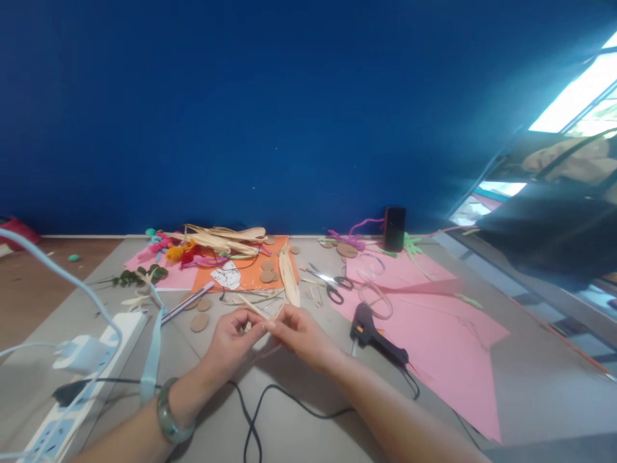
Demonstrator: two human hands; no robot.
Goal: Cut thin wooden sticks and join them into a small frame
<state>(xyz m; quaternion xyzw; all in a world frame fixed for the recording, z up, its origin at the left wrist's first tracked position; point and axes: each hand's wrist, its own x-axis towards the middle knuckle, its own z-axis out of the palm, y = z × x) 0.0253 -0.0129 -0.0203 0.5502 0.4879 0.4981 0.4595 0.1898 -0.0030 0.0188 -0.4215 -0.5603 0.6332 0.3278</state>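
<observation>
I pinch a pale strip (pixel 254 308) between the fingertips of my left hand (pixel 235 339) and my right hand (pixel 302 334), both closed on it just above the grey table (pixel 308 431). The strip is thin, flat and straw-coloured, like dried leaf, and slants up to the left past my left fingers. A black glue gun (pixel 376 335) lies just right of my right hand, on the edge of the pink paper (pixel 434 308). Scissors (pixel 333 283) sit farther back.

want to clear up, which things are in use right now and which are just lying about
In use: pale leaf strip, pinched by left hand and right hand.
Lying about: scissors, glue gun, power strip, pink paper, cardboard discs.
</observation>
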